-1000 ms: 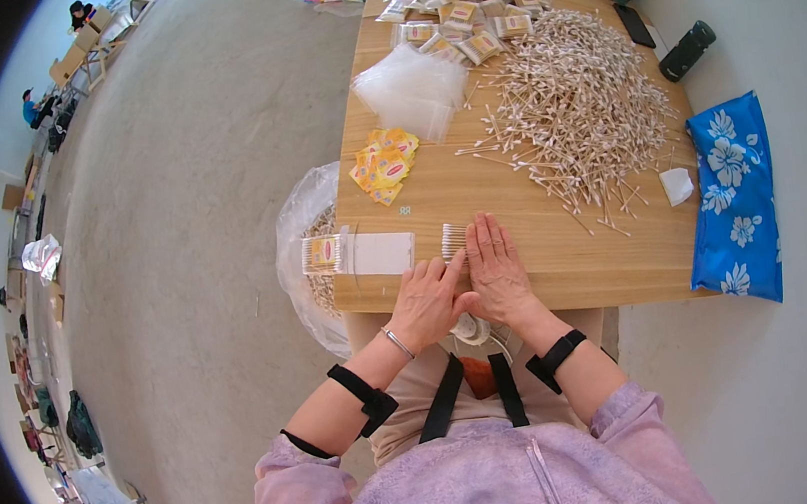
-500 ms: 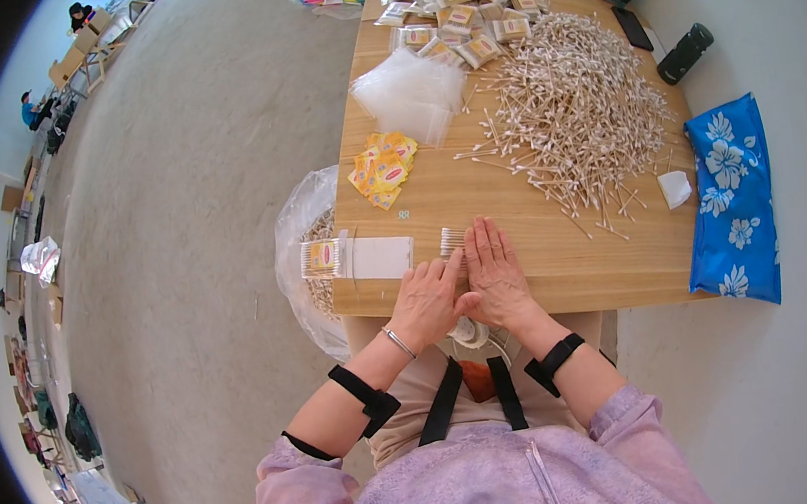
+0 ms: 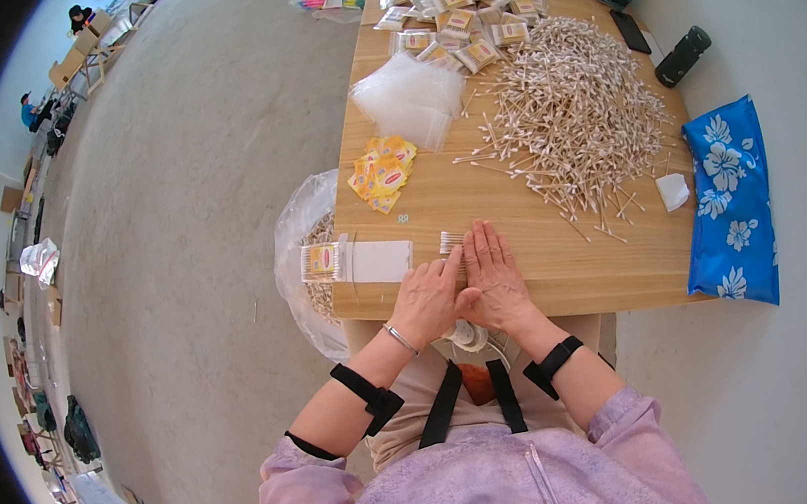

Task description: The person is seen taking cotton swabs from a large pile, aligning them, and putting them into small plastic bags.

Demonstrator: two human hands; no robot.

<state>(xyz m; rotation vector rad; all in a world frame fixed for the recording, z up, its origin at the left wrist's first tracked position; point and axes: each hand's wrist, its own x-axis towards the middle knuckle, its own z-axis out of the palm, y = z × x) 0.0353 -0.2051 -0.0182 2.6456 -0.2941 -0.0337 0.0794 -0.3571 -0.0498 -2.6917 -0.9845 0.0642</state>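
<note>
Hands, left [image 3: 426, 298] and right [image 3: 494, 279], fingers flat together, press one swab bundle [image 3: 449, 240]

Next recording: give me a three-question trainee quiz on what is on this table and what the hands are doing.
1. True or false: the right hand lies flat on the wooden table.
2. What is squeezed between the left hand and the right hand?
A. a small bundle of cotton swabs
B. a black phone
C. a yellow sachet
3. Which lies nearer the left hand: the packed swab bag or the loose swab heap?

Key:
1. True.
2. A.
3. The packed swab bag, just to that hand's left; the heap lies farther up the table.
</note>
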